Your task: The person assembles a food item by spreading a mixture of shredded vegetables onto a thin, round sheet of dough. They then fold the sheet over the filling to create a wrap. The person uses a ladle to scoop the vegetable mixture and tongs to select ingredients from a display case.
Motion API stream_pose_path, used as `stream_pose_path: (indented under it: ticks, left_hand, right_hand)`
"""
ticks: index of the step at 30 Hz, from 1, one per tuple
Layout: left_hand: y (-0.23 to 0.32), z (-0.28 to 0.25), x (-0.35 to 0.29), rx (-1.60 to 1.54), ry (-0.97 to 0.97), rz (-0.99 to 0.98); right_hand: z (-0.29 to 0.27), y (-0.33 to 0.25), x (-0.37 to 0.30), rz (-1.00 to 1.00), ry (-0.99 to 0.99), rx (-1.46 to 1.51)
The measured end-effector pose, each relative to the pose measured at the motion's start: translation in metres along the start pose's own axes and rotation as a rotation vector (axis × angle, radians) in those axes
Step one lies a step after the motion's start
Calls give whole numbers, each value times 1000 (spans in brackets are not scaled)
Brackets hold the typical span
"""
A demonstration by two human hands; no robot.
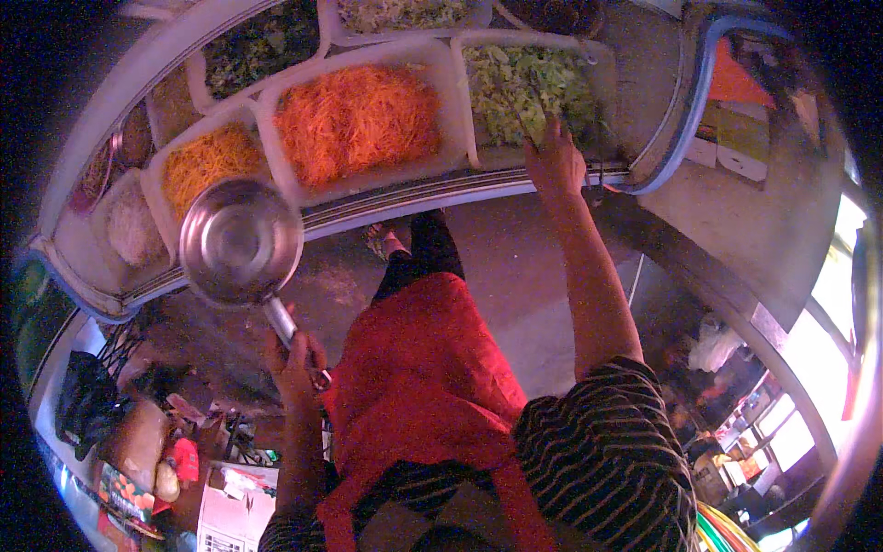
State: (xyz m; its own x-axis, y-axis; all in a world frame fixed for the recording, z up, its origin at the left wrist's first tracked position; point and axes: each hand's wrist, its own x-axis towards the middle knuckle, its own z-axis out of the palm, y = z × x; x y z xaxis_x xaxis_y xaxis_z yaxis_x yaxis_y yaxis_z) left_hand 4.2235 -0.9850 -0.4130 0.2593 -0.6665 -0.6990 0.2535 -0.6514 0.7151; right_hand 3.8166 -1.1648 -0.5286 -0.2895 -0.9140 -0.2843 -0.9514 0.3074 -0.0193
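Observation:
My left hand is closed around the handle of a small steel saucepan. The pan is level in front of the container's edge, its shiny inside bare. At the right, my right hand is closed at the near edge of a tub of chopped pale green leaves. From its fingers a thin dark utensil, which looks like tongs, reaches into the leaves. Left of that tub is a larger one of shredded carrot. Yellow-orange shreds fill a smaller tub just beyond the pan.
A tub of dark green leaves and one of pale shreds stand farther back. White shreds sit at the far left. The display case's raised front rim runs between the tubs and my red apron.

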Motion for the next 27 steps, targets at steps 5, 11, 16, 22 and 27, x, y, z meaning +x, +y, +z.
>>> stream_pose_path:
  ticks: [5, 11, 16, 22, 27]
  left_hand:
    - [19, 75, 29, 135, -127, -132]
    - [24, 133, 76, 290, -258, -75]
    - [13, 171, 104, 245, -313, -90]
    - [6, 203, 118, 177, -477, -94]
    - [5, 209, 125, 98, -504, -183]
  right_hand:
    - [16, 6, 42, -41, -124, -145]
    - [-25, 20, 37, -25, -87, 83]
    - [-68, 8, -7, -120, 35, 375]
    - [-96, -12, -41, -254, -96, 603]
    - [-88, 20, -6, -161, 35, 527]
